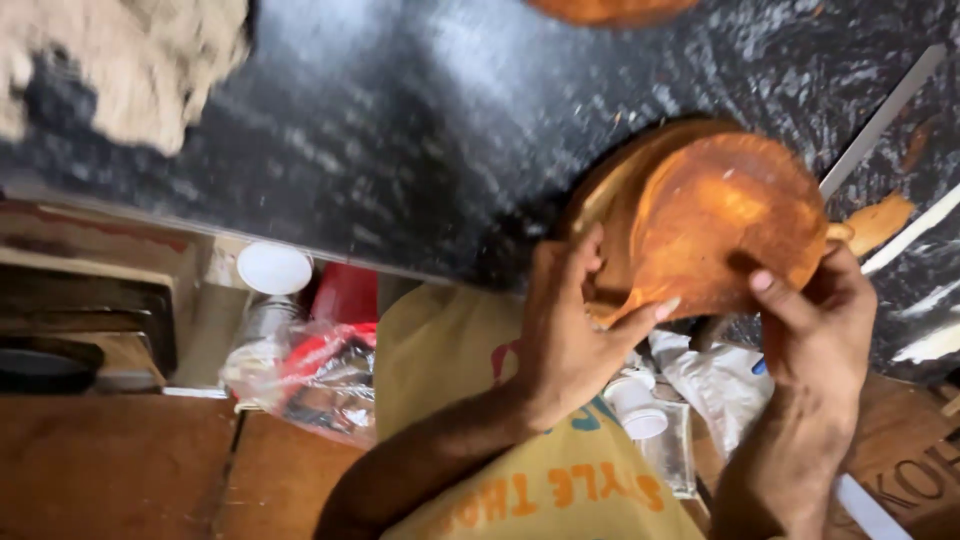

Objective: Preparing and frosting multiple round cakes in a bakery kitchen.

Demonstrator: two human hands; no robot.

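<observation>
A round orange-brown clay dish (725,215) is held up over the edge of a dark speckled worktop (420,130). My left hand (570,330) grips its lower left rim, thumb stretched under the dish. On the lower right rim, my right hand (815,325) holds on with its fingers curled over the edge. Behind the dish a second clay-coloured rim (615,175) shows, partly hidden.
A pale lump of clay (120,60) lies at the worktop's far left, another orange piece (610,8) at the top edge. Below the edge are a yellow printed sack (450,350), a white-capped bottle (273,270), plastic bags (320,375), small white cups (635,405) and wooden boards (110,460).
</observation>
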